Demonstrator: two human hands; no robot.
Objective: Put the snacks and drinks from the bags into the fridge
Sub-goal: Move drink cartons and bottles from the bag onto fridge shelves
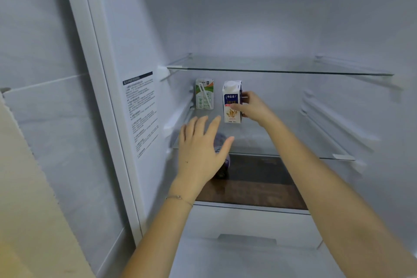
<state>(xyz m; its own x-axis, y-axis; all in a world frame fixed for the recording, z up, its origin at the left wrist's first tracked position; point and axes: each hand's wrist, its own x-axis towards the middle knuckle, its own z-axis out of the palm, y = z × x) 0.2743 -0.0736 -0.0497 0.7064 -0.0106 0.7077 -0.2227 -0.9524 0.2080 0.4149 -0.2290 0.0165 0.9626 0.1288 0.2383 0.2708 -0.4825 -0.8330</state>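
I look into an open fridge. My right hand (pixel 251 107) grips a white and blue milk carton (pixel 232 101), upright at the back of the middle glass shelf (pixel 316 146). A second small carton (pixel 204 94), white with green and orange print and a straw on its face, stands upright just to its left. My left hand (pixel 200 149) hovers in front of the shelf with its fingers spread, holding nothing. Behind that hand lies a dark bluish object (pixel 222 142), mostly hidden and blurred.
An upper glass shelf (pixel 282 71) spans the fridge above the cartons. Below the middle shelf is a dark brown surface (pixel 259 187), then a white drawer (pixel 248 225). A printed label (pixel 141 110) is on the left inner wall. The fridge door edge (pixel 90 74) stands at left.
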